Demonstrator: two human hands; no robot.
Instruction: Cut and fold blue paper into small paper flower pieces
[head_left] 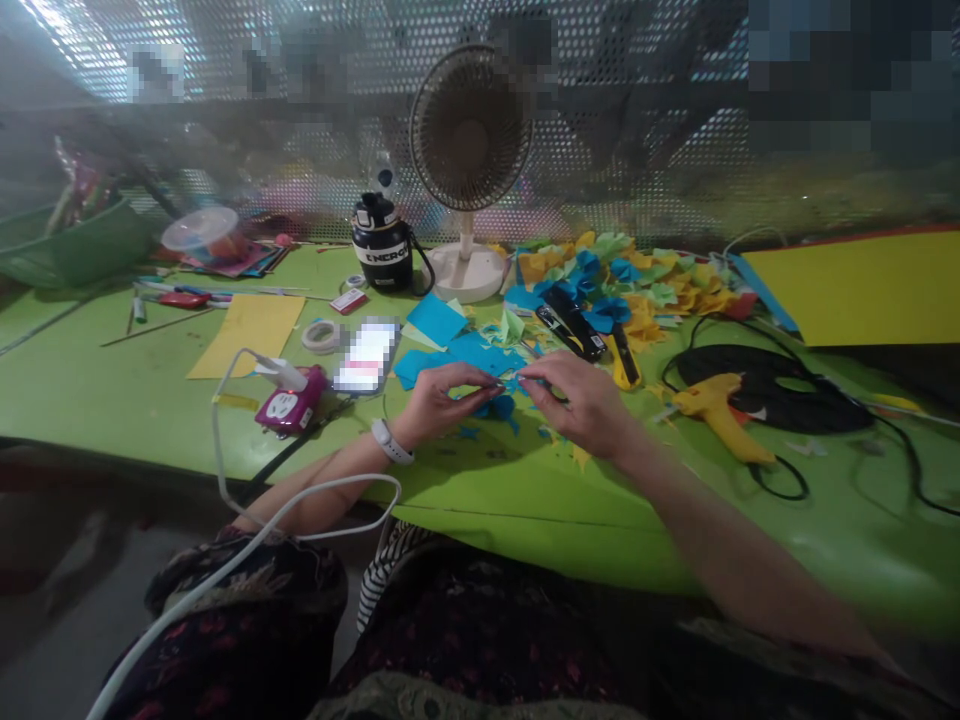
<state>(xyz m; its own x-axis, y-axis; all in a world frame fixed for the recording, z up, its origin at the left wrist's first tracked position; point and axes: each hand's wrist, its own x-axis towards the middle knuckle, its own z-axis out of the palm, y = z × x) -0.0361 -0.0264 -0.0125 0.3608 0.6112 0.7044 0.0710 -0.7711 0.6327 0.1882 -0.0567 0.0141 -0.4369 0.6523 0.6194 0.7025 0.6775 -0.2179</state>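
A small blue paper piece (512, 382) is pinched between fingertips of left hand (442, 397) and right hand (581, 400), long axis unclear.

Ahead of me, a desk fan (470, 130) stands beside a black bottle (382, 250). A yellow glue gun (720, 415) lies to my right.

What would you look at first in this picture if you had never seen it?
The big heap of yellow, blue and green paper scraps on the green table catches the eye first, towards the back. In front of it, the left hand and right hand pinch a small blue paper scrap. A white desk fan stands beside the heap, and a yellow glue gun lies off to the right.
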